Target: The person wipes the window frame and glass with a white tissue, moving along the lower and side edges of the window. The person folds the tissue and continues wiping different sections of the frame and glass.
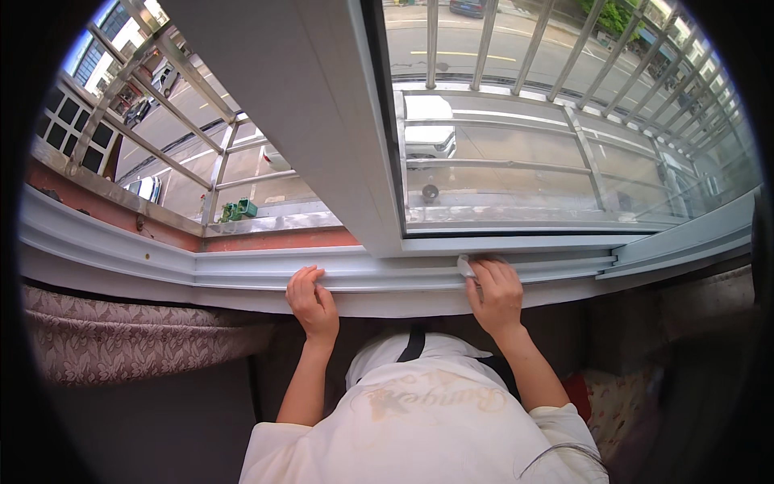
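A white sliding-window track (387, 274) runs across in front of me. On its right part rests my right hand (496, 294), fingers closed round a small crumpled white tissue (465, 266) that shows past the thumb side and touches the track. My left hand (313, 305) lies on the near edge of the track, further left. Its fingers are bent and the thumb stands apart, with nothing seen in them. Just beyond the hands rises the upright frame (322, 121) of the sliding window.
A glass pane (516, 185) fills the right side, with metal security bars (516, 121) outside. The left side is open to the bars and a street with parked cars. A patterned pinkish curtain (137, 335) hangs at left. Green crates (239, 210) sit outside.
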`<state>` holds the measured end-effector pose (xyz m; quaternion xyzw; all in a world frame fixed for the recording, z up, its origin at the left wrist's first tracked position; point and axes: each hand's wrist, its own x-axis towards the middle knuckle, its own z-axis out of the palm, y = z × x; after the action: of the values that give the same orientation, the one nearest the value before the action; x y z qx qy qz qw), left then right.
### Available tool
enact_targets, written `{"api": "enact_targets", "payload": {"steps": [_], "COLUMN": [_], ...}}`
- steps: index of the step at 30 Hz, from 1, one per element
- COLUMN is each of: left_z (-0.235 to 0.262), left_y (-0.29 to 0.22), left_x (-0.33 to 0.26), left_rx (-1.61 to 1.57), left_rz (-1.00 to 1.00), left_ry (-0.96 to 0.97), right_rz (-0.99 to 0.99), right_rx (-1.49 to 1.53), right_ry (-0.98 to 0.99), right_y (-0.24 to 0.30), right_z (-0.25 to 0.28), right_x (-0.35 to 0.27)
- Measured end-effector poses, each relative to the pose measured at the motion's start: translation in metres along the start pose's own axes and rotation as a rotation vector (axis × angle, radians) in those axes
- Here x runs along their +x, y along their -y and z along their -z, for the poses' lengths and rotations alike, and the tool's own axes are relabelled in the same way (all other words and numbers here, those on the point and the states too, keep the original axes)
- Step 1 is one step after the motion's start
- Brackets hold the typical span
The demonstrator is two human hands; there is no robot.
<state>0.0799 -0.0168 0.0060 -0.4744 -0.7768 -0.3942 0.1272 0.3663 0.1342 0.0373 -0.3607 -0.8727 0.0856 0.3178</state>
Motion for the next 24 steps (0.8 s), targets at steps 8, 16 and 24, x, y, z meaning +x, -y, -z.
{"api": "enact_targets", "payload": {"steps": [8,16,24], "left_z": [0.002,-0.007,-0.021], "left_y": [-0.003,0.0,0.0], "left_x": [0.012,-0.001,0.003], "left_rx": [0.009,0.07,0.125], "left_rz": [-0.021,0.018,-0.052], "left_ry": [0.032,-0.032,-0.118], "right_rz": [0.025,0.118,0.268], "right_rx": [0.512,0.192,0.104], "right_ry": [0.048,-0.665,-0.596], "right_y": [0.034,-0.013,-0.046], "right_z": [-0.044,0.079,0.019], "right_x": [0.022,0.042,0.064]}}
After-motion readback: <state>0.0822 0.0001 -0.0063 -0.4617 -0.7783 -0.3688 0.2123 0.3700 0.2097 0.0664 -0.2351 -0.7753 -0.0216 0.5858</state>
